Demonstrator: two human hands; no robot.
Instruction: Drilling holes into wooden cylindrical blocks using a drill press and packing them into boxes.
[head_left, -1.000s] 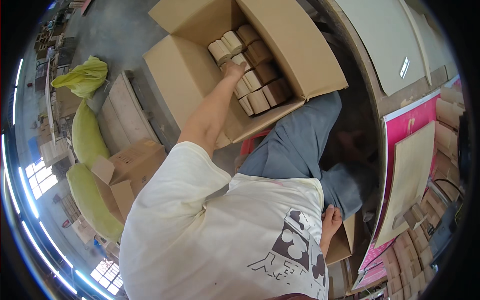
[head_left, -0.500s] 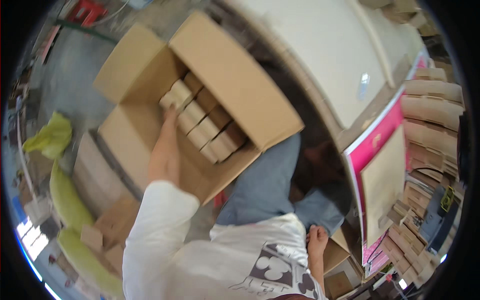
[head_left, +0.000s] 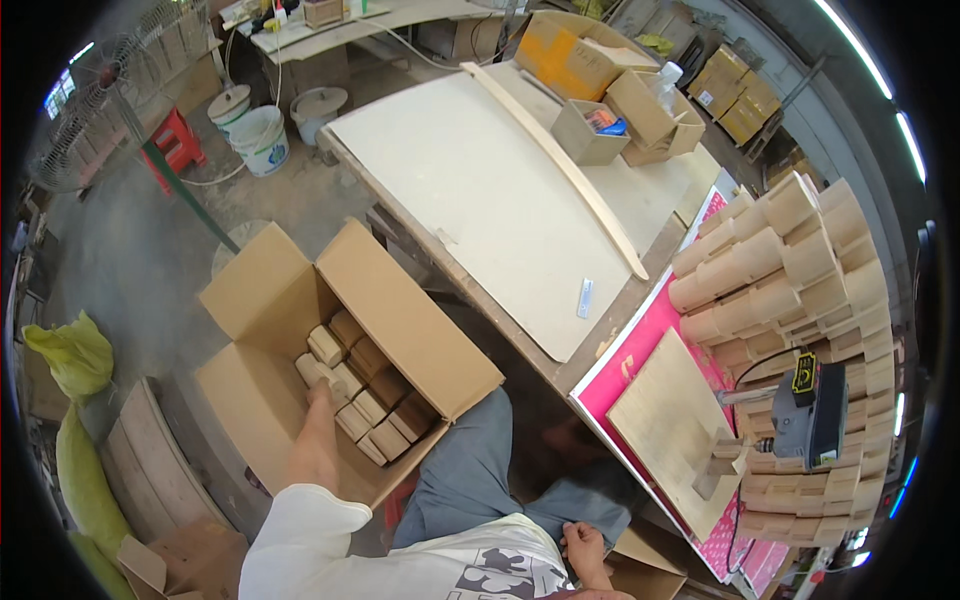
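Observation:
A cardboard box (head_left: 400, 325) with raised flaps stands at my left knee, holding rows of pale and brown wooden blocks (head_left: 372, 405) with rounded faces. My left hand (head_left: 319, 393) reaches inside, its fingers closed against a pale wooden block (head_left: 312, 369) at the left side of the rows. The fingertips are partly hidden. Down by my thigh, my right hand (head_left: 583, 548) is loosely curled, and nothing shows in it.
A worktable (head_left: 440, 200) carries a long wooden strip (head_left: 560, 170) and small boxes. At right, stacked curved wooden pieces (head_left: 780, 260) stand behind a clamped power tool (head_left: 810, 415) on a pink board (head_left: 640, 340). A fan, red stool (head_left: 178, 145) and buckets stand far left.
My view has swung up and right, bringing more of the table and the stacked pieces in. The left hand stays at the same part of the box; the right still rests by my thigh.

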